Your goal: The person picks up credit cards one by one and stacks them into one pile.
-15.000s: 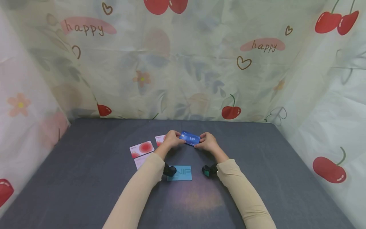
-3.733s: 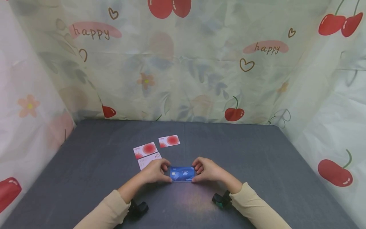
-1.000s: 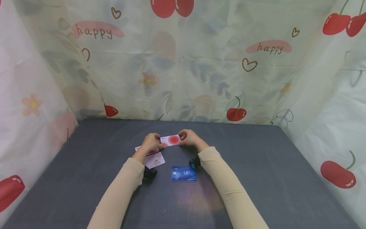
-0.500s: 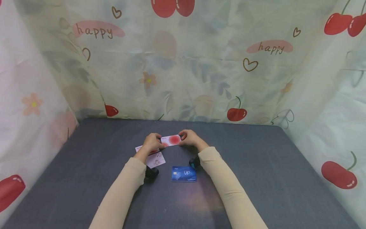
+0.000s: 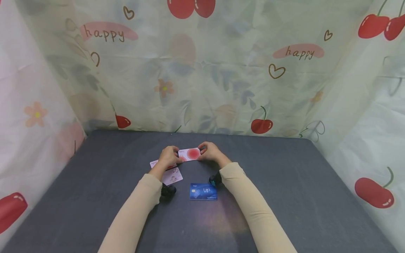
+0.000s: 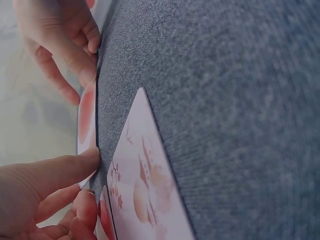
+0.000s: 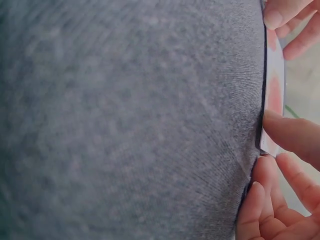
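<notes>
Both hands are at a white card with red circles near the back of the table. My left hand pinches its left end between thumb and fingers. At the opposite end, my right hand grips it the same way; the right wrist view shows that thumb on the near edge. The card is low, close over the dark cloth. Under the left wrist lie a pale pink floral card and another red-and-white card, partly covered by the hand. A blue VIP card lies flat between the forearms.
Dark grey cloth covers the table. A printed curtain with cherries and "happy" lettering stands along the back and both sides. Black wrist cameras hang under both sleeves, the right one near the blue card's corner.
The blue card came from the back to the front, where a light blue card lay, now out of sight. Both hands then moved back to the red-circled card. In the last second they barely move.
</notes>
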### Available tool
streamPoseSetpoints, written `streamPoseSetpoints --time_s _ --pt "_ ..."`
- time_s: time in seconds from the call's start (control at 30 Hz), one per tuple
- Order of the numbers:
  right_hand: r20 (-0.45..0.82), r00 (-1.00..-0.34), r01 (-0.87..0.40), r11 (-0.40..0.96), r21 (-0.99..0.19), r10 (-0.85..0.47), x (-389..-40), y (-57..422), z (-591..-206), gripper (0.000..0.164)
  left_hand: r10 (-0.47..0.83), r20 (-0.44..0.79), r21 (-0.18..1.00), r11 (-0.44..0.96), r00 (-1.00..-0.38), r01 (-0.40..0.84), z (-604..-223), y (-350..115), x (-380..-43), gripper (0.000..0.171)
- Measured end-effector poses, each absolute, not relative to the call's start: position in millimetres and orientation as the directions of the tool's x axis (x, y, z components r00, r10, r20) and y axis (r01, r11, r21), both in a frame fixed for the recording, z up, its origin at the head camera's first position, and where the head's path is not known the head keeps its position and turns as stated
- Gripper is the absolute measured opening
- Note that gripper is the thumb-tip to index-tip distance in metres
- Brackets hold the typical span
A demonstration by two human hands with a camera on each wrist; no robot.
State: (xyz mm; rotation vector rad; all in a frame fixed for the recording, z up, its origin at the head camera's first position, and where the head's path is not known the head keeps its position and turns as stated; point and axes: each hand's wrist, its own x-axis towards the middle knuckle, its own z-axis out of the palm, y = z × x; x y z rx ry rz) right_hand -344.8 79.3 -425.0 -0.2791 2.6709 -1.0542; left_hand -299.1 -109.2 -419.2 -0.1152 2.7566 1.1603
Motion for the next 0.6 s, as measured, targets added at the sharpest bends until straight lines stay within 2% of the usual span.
streamPoseSetpoints --time_s 0.6 --pt "-0.172 -0.941 -0.081 0.685 -0.724 -0.293 -343.6 83.1 -422.2 0.050 0.000 -0.152 0.750 0.651 -0.988 -0.115 -421.2 -113.7 -296.0 0.053"
